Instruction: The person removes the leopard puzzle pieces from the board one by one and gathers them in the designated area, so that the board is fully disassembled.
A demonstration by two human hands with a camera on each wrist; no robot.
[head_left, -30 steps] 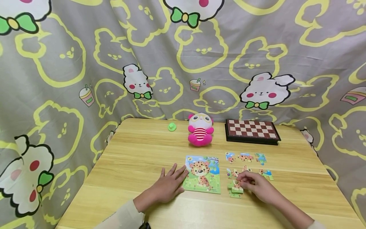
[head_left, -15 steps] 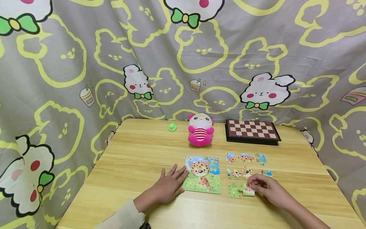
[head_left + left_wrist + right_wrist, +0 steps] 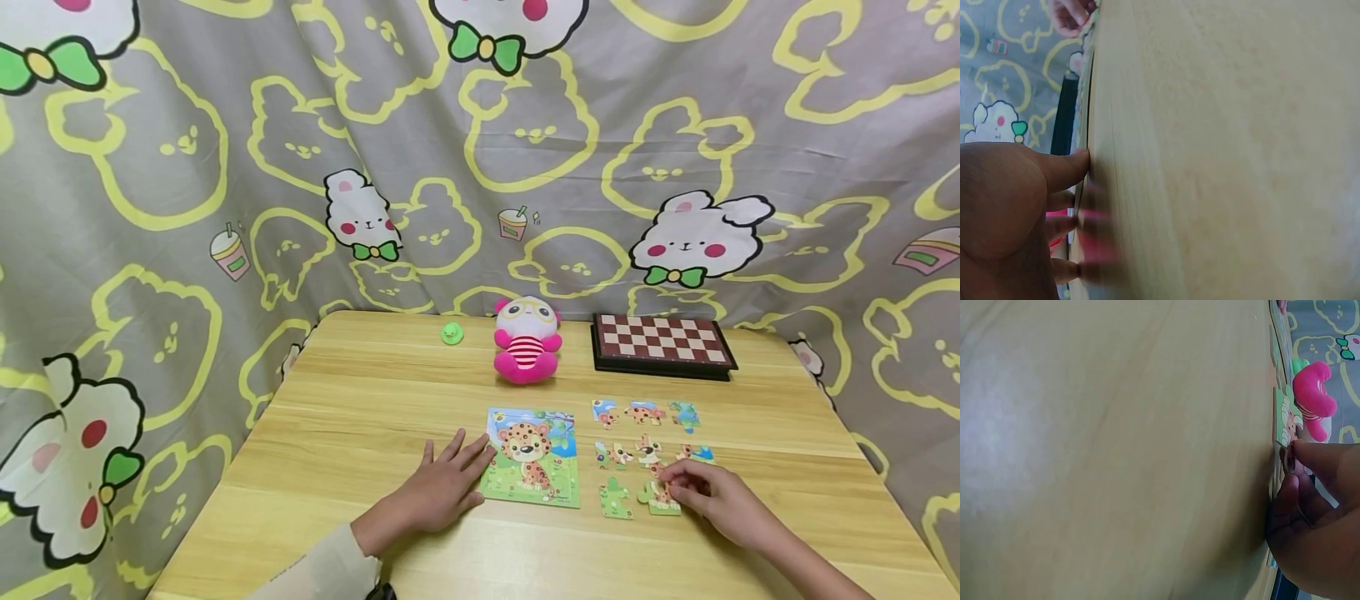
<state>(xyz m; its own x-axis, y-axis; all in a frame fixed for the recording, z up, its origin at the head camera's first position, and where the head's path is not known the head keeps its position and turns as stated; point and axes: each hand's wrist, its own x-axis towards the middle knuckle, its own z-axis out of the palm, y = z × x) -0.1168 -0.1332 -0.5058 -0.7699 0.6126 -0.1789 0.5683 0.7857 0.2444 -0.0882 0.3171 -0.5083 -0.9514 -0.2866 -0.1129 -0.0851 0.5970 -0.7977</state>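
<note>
My left hand (image 3: 444, 485) lies palm-down on the table with fingers spread, its fingertips at the left edge of a square leopard picture board (image 3: 558, 487). In the left wrist view, the thumb (image 3: 1063, 170) is extended against the wood. My right hand (image 3: 712, 497) pinches a jigsaw piece (image 3: 662, 506), green below with spotted leopard parts, between thumb and fingertips. In the right wrist view, this jigsaw piece (image 3: 1289, 415) is close to the table surface. A green corner piece (image 3: 617, 502) lies apart on its left. Above are two rows of loose jigsaw pieces (image 3: 613, 455), partly covered by the right hand.
Behind the board sits a pink panda plush (image 3: 527, 342). A small green duck toy (image 3: 451, 333) stands left of it. At the back right lies a checkered game board box (image 3: 663, 343). A patterned curtain (image 3: 420, 125) hangs behind the wooden table (image 3: 337, 417).
My right hand has moved right with the pinched jigsaw piece, from over the green corner piece to a spot beside it. The left hand has stayed still.
</note>
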